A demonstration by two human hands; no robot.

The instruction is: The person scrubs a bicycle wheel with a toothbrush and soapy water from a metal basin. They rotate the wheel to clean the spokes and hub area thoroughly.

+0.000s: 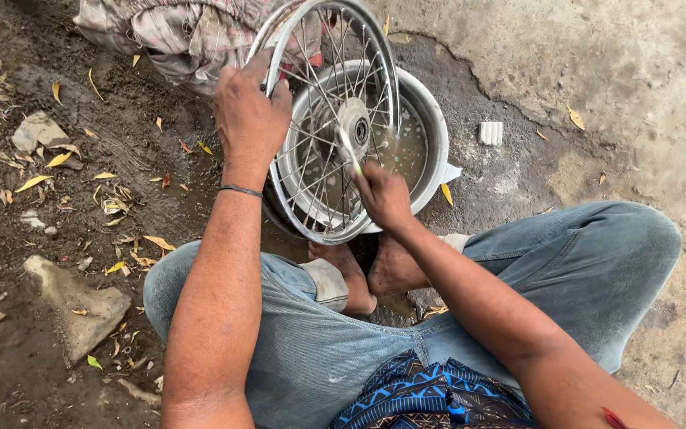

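Nearest the wheel's hub, the right hand (383, 195) clenches a thin brush (350, 152) among wet spokes, while beyond it the left hand (249, 115) grips the rim of the spoked wheel (335, 119), upright over the water basin (430, 131), likely stiff, weighty and slippery.

Arms: bare to the elbows and above, no sleeves in view.
Left hand (249, 119): bare, no glove, no ring to be seen.
Left wrist: thin dark band (240, 190) around it.
Right hand (384, 197): bare, no glove, no band.
Legs: faded blue jeans (581, 270), cuffs rolled up to pale turn-ups above the ankles.
Feet (375, 274): bare, smeared with mud.
Torso: patterned garment (430, 397), bright blue and black, at the waist.
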